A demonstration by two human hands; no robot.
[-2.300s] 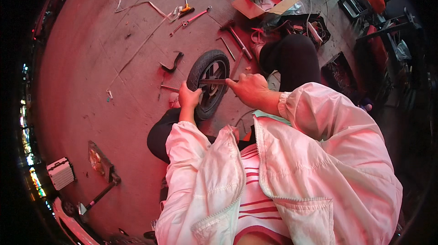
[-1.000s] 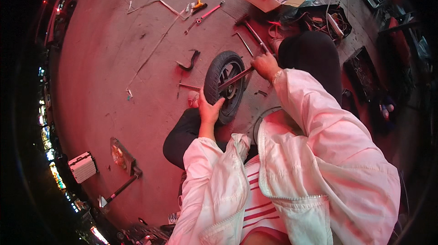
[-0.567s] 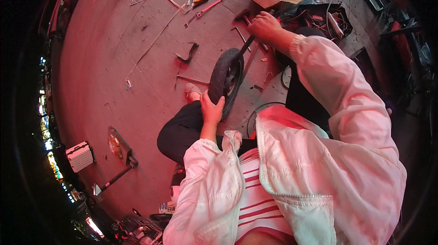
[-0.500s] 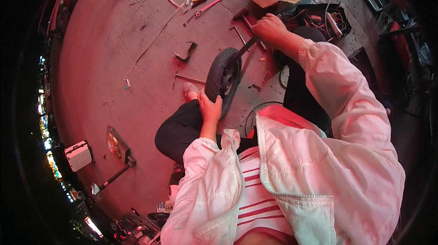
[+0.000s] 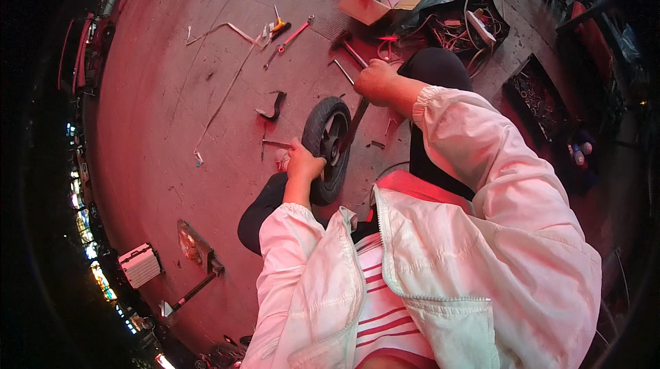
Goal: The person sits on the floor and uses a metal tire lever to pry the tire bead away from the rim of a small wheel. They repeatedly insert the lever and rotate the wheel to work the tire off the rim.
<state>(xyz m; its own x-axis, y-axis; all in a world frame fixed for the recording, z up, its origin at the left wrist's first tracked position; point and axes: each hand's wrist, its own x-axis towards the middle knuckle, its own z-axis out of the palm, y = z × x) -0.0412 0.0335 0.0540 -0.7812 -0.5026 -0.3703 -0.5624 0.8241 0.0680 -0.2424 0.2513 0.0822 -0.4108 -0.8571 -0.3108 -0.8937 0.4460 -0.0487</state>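
A black tyred wheel (image 5: 315, 126) stands upright between my legs. My left hand (image 5: 302, 163) grips its near left side, fingers wrapped round the tyre. My right hand (image 5: 378, 84) is closed on the upper end of a long dark flat bar (image 5: 357, 118), which runs diagonally down into the wheel near its hub; where exactly it ends is hidden. A hammer (image 5: 355, 54) and a thin bent metal rod (image 5: 342, 70) lie just beyond my right hand. A curved black piece (image 5: 273, 106) lies left of the wheel.
An open cardboard box (image 5: 368, 6) and black tray of cables (image 5: 447, 25) are at the back right, another parts tray (image 5: 533, 97) at the right. Wrenches (image 5: 289, 42) lie on the floor. A silver case (image 5: 137, 264) and a long-handled metal piece (image 5: 196, 249) lie lower left.
The bar has tilted from near horizontal to a steep diagonal. My right hand swung forward and up, then dropped slightly. My left hand stays on the tyre. The view has shifted.
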